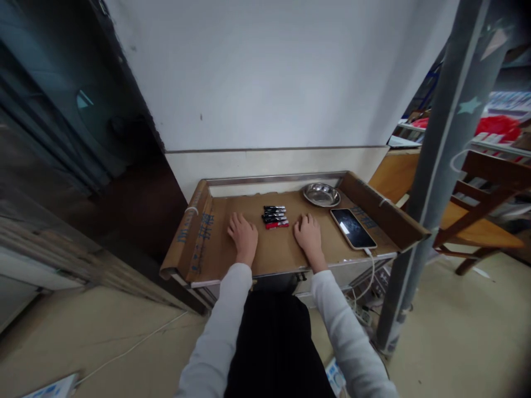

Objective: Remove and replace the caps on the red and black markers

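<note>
Between my two hands lie several black markers (274, 213) side by side, with a red marker (277, 225) nearest to me. My left hand (243, 236) rests on the cardboard-covered table (265, 254) to the left of the markers, fingers spread and nothing in it. To their right my right hand (308, 236) lies on the cardboard, fingers loosely apart and holding nothing. Neither hand touches the markers. A smartphone (352, 228) with a charging cable plugged in lies right of my right hand. Behind it stands a round metal dish (321, 194).
Raised cardboard flaps (384, 210) edge the table's sides, and a white wall (269, 77) rises behind it. A grey post (440, 143) stands close on the right, with a wooden chair (481, 215) beyond. The white cable (370, 271) hangs off the front edge.
</note>
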The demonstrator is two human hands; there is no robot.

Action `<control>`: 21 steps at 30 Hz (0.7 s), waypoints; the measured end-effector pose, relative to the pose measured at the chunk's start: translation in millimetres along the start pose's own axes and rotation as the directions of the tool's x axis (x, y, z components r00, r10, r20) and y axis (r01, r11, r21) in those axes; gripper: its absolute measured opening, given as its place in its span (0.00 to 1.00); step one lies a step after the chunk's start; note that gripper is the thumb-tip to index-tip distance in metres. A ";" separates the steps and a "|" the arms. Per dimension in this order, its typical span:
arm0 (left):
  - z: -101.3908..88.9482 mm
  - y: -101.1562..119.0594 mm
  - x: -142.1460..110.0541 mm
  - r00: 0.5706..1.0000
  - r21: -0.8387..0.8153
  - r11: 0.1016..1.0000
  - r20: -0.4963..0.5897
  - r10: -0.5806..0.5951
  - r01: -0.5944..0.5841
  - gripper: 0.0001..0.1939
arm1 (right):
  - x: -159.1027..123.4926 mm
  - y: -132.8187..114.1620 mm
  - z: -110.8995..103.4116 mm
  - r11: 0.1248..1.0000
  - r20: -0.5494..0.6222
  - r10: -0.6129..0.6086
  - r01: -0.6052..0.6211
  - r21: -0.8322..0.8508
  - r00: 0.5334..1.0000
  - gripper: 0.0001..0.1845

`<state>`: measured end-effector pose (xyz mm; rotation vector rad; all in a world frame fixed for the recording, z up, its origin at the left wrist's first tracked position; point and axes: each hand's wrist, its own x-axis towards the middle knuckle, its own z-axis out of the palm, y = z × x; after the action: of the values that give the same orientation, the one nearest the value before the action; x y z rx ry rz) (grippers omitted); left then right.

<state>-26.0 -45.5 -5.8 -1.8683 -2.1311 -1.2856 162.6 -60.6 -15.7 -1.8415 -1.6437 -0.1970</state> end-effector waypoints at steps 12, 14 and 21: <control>3.3 -2.8 -2.5 0.996 0.097 0.994 0.077 0.034 -0.041 0.18 | 0.4 0.7 2.6 0.996 0.019 -0.007 0.009 -0.088 1.000 0.16; 3.1 -2.1 -2.8 0.996 0.081 0.996 0.082 0.029 -0.036 0.17 | 0.1 0.4 2.4 0.997 0.025 -0.006 0.008 -0.080 1.000 0.16; -4.9 1.0 0.7 0.998 0.016 1.000 0.055 0.020 -0.021 0.09 | -0.5 -0.7 2.0 0.992 -0.013 -0.028 0.027 -0.120 1.000 0.13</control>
<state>-27.7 -47.9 -1.6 -1.9358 -2.1360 -1.2235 161.2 -60.0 -17.3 -1.9017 -1.6803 -0.3267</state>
